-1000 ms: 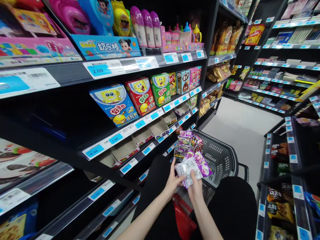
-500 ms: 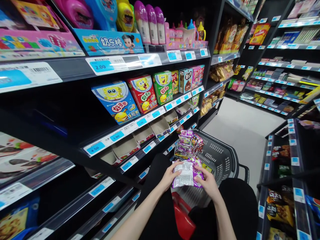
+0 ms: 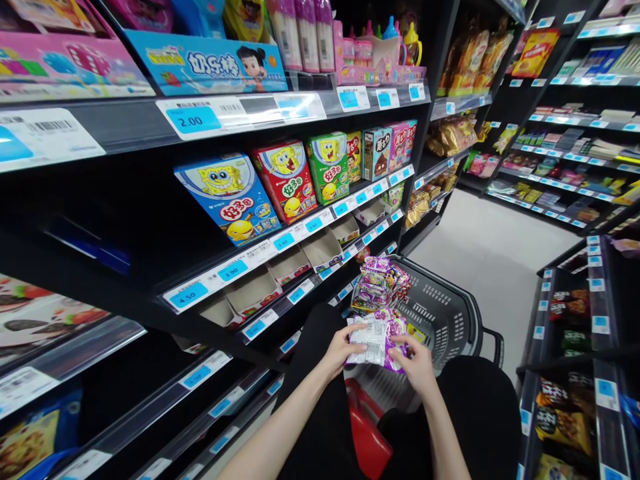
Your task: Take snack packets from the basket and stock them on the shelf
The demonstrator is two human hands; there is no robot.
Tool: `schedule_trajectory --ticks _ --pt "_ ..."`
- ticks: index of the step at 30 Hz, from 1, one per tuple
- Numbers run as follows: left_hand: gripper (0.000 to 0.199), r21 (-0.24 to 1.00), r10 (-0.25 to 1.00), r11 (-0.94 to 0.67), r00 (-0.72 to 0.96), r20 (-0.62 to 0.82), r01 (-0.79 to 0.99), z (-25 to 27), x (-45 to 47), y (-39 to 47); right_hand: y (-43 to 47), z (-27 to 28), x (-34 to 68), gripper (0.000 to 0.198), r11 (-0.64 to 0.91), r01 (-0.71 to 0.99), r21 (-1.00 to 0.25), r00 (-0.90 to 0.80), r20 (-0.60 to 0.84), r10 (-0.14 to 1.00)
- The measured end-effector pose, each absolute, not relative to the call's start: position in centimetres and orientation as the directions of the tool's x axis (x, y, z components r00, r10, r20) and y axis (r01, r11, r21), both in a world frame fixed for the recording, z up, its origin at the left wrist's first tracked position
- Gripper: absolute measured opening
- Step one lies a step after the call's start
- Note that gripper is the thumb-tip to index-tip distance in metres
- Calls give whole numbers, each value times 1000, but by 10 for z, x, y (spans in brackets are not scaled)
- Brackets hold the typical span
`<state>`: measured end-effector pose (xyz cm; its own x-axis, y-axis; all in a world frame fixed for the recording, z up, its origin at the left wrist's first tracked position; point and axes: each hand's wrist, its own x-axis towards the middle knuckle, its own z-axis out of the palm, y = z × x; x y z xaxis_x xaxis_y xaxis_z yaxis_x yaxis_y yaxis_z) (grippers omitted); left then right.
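Note:
Between my hands is a purple and silver snack packet (image 3: 373, 341), its printed silver back facing up. My left hand (image 3: 341, 348) grips its left edge, thumb on top. On the right side, my right hand (image 3: 416, 363) pinches the purple part; it cannot be told whether a second packet lies under it. Just beyond stands a stack of purple candy packets (image 3: 377, 283) inside a dark grey shopping basket (image 3: 443, 293). A yellow packet (image 3: 416, 332) shows in the basket beside my right fingers. The basket's red handle (image 3: 367, 427) lies between my knees.
On the left, a shelf holds blue (image 3: 230, 197), red (image 3: 286, 180) and green (image 3: 329, 167) cartoon snack boxes, with open cardboard trays (image 3: 320, 250) below. A low rack of snack bags (image 3: 565, 427) stands at the right. Pale floor (image 3: 480, 247) runs toward the far shelves.
The view has shifted slightly, so the shelves and basket sit a little differently in the picture. Both hands still hold the packet, and my right fingers have shifted a little on it.

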<state>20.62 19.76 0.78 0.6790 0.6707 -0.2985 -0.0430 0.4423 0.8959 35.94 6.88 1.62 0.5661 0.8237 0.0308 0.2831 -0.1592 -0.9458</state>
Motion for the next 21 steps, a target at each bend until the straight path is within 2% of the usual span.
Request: schedule_trajectory --ticks 3,7,16,21 --pt "47 943 717 333 643 -269 22 4 208 201 70 14 361 39 -127 290 -948 533 50 844" --pt "39 986 762 158 627 -161 62 0 208 205 71 12 361 26 -139 367 -920 530 84 844" --pt "18 997 819 3 573 -46 75 -2 211 206 76 7 357 18 -32 582 -812 496 324 806" --pt "15 998 845 -3 534 -33 67 -1 212 204 80 13 352 23 -159 551 -819 533 199 823"
